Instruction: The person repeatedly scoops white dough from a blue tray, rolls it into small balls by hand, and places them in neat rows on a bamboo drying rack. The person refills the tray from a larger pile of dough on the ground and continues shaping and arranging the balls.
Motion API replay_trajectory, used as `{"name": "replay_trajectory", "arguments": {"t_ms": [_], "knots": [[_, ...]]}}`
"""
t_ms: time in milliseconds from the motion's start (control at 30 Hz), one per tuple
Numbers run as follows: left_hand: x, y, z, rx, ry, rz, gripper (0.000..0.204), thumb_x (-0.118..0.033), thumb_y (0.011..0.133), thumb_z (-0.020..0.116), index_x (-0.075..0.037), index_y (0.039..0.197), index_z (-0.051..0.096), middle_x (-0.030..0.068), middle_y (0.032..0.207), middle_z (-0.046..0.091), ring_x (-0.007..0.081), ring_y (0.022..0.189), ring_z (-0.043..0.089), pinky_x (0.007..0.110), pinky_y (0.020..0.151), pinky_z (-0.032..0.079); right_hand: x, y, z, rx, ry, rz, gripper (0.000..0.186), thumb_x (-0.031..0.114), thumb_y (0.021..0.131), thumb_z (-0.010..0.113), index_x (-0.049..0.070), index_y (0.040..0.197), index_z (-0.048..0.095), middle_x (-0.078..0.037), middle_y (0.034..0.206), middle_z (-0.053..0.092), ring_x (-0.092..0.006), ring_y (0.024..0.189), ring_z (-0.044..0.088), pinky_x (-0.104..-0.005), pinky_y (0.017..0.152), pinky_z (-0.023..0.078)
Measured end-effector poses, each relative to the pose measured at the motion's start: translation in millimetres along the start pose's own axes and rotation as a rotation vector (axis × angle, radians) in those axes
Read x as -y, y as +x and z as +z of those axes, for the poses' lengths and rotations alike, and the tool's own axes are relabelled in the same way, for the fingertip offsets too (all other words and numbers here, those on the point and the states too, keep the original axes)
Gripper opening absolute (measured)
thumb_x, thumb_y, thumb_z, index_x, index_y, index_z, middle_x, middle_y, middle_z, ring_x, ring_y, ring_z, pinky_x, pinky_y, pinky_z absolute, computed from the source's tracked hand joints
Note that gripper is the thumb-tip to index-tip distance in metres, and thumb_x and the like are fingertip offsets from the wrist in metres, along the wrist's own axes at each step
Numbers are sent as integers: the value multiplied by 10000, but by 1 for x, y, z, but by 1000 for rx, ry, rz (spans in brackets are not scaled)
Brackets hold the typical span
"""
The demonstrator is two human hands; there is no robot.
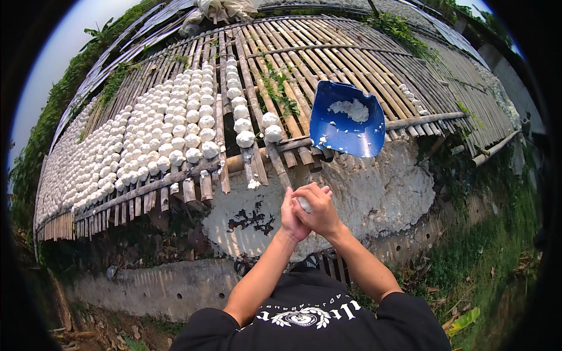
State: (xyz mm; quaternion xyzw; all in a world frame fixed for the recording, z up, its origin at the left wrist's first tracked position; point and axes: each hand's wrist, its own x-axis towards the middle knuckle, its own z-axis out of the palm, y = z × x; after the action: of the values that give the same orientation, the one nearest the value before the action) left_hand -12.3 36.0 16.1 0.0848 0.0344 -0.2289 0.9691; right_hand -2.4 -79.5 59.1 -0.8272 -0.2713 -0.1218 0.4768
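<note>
Cupping a white lump (304, 205) between left hand (291, 217) and right hand (321, 212), grip snug around it.

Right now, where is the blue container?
In the head view, the blue container sits right of centre at the front edge of the rack, beyond the right hand.

Worn on the person's head, the camera sits above and behind the fingers (317, 197) and looks steeply down and forward over them. It is near: the forearms (261, 279) rise toward the fingers from below, with the black shirt (351, 334) nearer still. Beyond the fingers, the wide fisheye view reaches across the bamboo rack (351, 58) to sky (52, 58) far left of them, straight edges bending toward its rim.
</note>
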Motion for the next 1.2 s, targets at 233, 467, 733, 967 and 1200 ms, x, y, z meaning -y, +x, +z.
{"name": "replay_trajectory", "arguments": {"t_ms": [233,467,733,967,1200], "knots": [[-4,-2,14,-13,164,15,816,-691,1104,229,-23,1500,480,274,1594,454,435,1510,420,533,1259,383,5,2,-7,-75,-97,-191,399,224,822,853,50,1151,710,-144,1201,698,-355,1133,662,-485,974,523],[-6,7,-18,260,42,-56,795,-729,1057,351,-83,1508,454,163,1509,505,317,1390,512,447,1130,473,5,4,0,18,-182,-165,271,176,828,826,49,1034,704,-123,1086,706,-344,1011,682,-471,898,535],[-8,9,-18,-151,34,-49,824,-781,1041,360,-94,1458,540,136,1452,593,289,1353,592,465,1123,515,3,17,3,-27,-285,-193,298,254,917,756,45,1124,709,-147,1154,678,-350,1101,664,-470,980,512],[-29,34,-2,-500,257,121,684,-715,1023,529,-64,1226,594,150,1224,685,311,1100,710,456,965,617,-115,64,-33,-27,-272,-157,262,203,1031,632,0,1168,724,-196,1266,685,-378,1201,651,-480,1041,517],[-10,31,-59,-660,73,202,563,-612,1033,614,-69,1180,579,161,1175,687,352,1065,703,482,885,642,-372,190,-105,-43,-971,451,477,215,1014,626,-2,1435,570,-261,1582,482,-444,1476,456,-504,1204,431]]}}
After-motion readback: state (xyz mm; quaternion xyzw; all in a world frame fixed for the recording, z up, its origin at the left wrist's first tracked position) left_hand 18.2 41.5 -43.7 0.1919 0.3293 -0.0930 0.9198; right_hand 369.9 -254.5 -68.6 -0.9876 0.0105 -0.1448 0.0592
